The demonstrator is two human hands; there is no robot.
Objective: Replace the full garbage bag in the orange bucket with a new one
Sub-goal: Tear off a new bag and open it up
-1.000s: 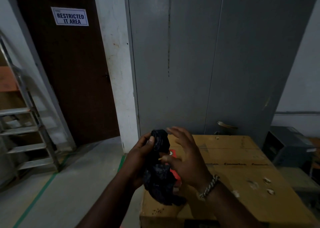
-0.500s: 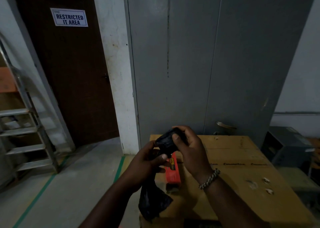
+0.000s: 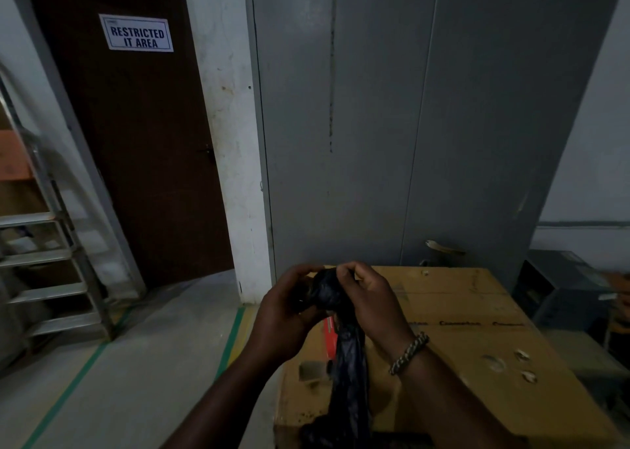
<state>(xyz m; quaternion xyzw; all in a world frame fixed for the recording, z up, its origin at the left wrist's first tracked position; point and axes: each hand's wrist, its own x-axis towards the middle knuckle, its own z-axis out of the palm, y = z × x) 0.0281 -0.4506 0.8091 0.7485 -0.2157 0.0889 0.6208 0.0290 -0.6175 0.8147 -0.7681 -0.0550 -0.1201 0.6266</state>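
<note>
A crumpled black garbage bag hangs in a long strip from both of my hands, above the near left part of a cardboard box. My left hand grips the bag's bunched top from the left. My right hand, with a chain bracelet on its wrist, pinches the same top from the right. A red packet lies on the box behind the bag, mostly hidden. The orange bucket is not in view.
The large cardboard box fills the lower right. Behind it stands a grey metal cabinet. A dark door with a "RESTRICTED IT AREA" sign is at the left, a metal stepladder at the far left, dark equipment at the right.
The bag was a crumpled wad in my left hand; both hands have since taken its top, and it now hangs down longer and straighter.
</note>
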